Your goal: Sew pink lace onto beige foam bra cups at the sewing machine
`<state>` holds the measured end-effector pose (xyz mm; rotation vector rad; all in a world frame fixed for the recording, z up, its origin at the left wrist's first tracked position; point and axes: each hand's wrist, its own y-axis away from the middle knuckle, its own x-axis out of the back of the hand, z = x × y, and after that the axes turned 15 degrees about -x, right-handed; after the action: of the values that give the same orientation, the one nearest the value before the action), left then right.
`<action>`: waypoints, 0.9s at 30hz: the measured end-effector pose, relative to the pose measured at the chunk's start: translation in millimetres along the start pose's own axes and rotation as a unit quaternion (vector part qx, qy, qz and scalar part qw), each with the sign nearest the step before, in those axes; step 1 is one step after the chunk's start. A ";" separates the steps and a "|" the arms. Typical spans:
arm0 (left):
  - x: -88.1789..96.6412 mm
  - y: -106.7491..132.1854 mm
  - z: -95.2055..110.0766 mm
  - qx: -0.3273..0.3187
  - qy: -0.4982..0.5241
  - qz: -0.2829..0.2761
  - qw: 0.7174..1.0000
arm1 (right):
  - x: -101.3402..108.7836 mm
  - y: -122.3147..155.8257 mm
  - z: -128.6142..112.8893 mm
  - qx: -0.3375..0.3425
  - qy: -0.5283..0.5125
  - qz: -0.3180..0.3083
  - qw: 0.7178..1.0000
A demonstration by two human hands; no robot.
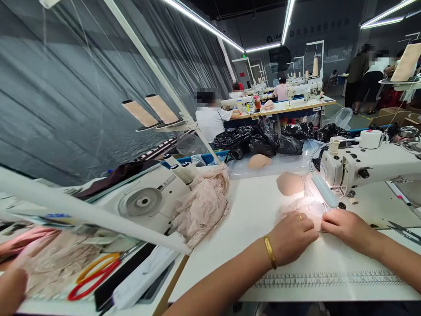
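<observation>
A pale beige bra piece [304, 205] with lace and a moulded cup lies under the head of a white sewing machine [368, 164], lit by its lamp. My left hand [294, 237], a gold bangle at its wrist, presses curled fingers on the near edge of the bra piece. Close by on the right, my right hand [348, 230] pinches the same edge just in front of the needle area. The fingertips of both hands nearly meet. A pale blue oblong guard [324, 189] hides the needle from view.
Black-handled snips [406, 231] and a marker pen [398, 193] lie at right. A ruler strip [329, 279] runs along the front edge. Lace fabric [205, 204] is heaped at left. Red-and-orange-handled scissors [95, 276] lie near another person's hand [13, 285]. Black bags [259, 138] line the back.
</observation>
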<state>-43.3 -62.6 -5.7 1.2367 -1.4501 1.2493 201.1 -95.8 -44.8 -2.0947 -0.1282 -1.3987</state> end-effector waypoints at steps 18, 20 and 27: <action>-43.0 -30.2 -10.9 0.091 -0.032 0.064 0.993 | 12.7 12.5 26.9 -0.039 -0.017 -0.045 0.998; -44.0 -31.9 -10.4 0.096 -0.032 0.070 0.992 | 13.5 11.4 26.7 -0.037 -0.011 -0.048 0.998; -43.4 -33.8 -8.1 0.100 -0.012 0.081 0.992 | 14.9 11.1 26.4 -0.035 -0.001 -0.062 0.997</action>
<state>-2.9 -48.5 -41.2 1.2886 -1.4939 1.5247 233.3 -94.4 -43.4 -2.1790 -0.2170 -1.4935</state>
